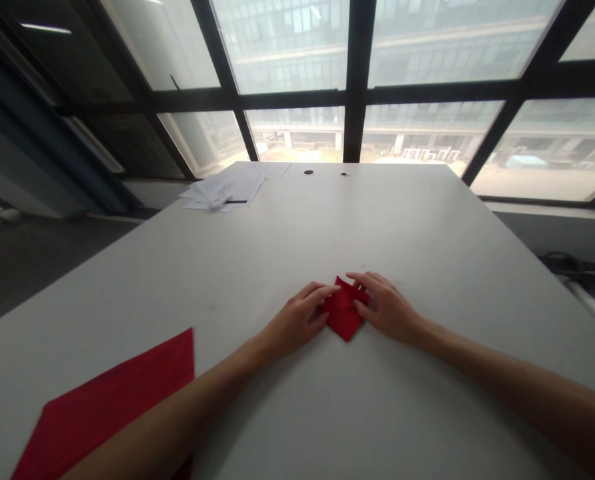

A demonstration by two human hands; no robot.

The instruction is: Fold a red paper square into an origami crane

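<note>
A small piece of folded red paper (pixel 346 313) lies on the white table, with creases across it and a point facing me. My left hand (pixel 307 313) grips its left edge, thumb below and fingers above. At the right edge, my right hand (pixel 385 307) has its thumb and fingers closed on the paper, where a flap stands up slightly. The undersides of the fingertips are hidden. Beneath my left forearm lies a larger red sheet (pixel 127 380), partly covered by the arm.
The white table (pixel 402 220) stretches away to tall dark-framed windows (pixel 357 100). Loose white papers (pixel 242 180) with a dark strip on them lie at the far left. Two small dark spots, one a round hole (pixel 308 173), sit near the far edge. Cables (pixel 567 263) are beyond the right edge.
</note>
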